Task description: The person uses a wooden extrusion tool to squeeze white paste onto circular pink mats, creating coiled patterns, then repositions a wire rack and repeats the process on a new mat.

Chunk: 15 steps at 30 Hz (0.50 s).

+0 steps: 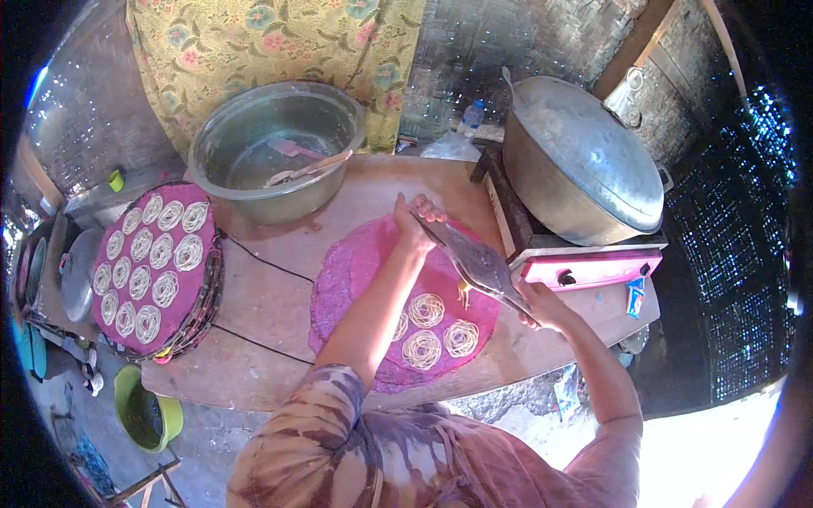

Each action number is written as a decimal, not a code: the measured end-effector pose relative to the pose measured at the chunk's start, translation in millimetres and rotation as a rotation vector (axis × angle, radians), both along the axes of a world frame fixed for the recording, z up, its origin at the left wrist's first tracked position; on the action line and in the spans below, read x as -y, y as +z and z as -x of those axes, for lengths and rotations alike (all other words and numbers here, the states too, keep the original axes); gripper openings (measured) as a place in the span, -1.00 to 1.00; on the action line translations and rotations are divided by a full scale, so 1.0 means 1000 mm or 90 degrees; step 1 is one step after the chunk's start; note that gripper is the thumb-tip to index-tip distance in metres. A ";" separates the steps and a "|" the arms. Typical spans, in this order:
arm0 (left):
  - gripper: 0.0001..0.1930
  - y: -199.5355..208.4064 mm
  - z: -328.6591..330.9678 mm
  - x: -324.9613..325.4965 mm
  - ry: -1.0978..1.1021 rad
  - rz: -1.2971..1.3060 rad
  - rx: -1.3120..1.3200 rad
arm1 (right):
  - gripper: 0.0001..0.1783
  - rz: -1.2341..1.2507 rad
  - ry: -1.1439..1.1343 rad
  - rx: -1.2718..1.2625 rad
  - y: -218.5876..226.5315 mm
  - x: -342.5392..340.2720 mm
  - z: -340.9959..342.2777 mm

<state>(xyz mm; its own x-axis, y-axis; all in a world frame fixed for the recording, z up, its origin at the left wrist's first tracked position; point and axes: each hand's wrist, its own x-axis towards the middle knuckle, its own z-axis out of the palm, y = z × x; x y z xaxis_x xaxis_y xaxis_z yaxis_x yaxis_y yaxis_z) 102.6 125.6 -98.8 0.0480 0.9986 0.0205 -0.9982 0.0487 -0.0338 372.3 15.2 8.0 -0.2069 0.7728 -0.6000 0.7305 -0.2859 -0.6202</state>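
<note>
Tie-dyed cloth of the person's shirt [398,461] fills the bottom of the view, with both bare forearms reaching up and over the table [262,339]. The left hand [418,217] is wrapped around the upper end of a dark, elongated press [476,261], and the right hand [540,306] grips its lower end, so the tool slants between them above a round pink sheet [351,275]. Pale strands [463,293] hang beneath the press; whether their tips touch the sheet is hard to make out from this angle. Coiled noodle nests [422,349] lie on the sheet's near part, one partly hidden by the left forearm.

To the left, a round tray with a woven rim [212,292] and a pink cover bears many more noodle coils [161,251] in rows. Below it, on the floor, stands a yellow-green bucket [172,416]. To the right, a blue packet [635,298] lies near the pink-fronted stove [584,269], which carries a large lidded metal pot [572,182].

Farther back, a wide basin [271,203] holds a pink scraper [293,149] and a wooden paddle [315,168]. Behind hangs a yellow floral curtain [279,46] against the woven wall [508,38].
</note>
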 end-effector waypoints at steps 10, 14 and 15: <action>-0.47 0.014 -0.006 0.008 0.015 0.000 -0.006 | -0.22 -0.041 0.013 0.015 0.029 0.004 -0.002; -0.47 0.022 0.008 -0.001 0.002 -0.045 -0.005 | -0.22 -0.069 0.008 0.025 0.010 -0.002 0.007; -0.48 0.024 0.010 0.000 0.010 -0.031 -0.030 | -0.23 -0.066 -0.017 -0.005 0.009 0.002 0.009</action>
<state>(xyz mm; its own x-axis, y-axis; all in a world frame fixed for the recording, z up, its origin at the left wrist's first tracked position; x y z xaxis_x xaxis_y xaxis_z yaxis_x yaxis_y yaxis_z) 93.0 125.6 -75.2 0.0349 0.9971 0.0675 -0.9993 0.0339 0.0154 363.5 13.0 16.9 -0.1898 0.8357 -0.5154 0.7183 -0.2396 -0.6531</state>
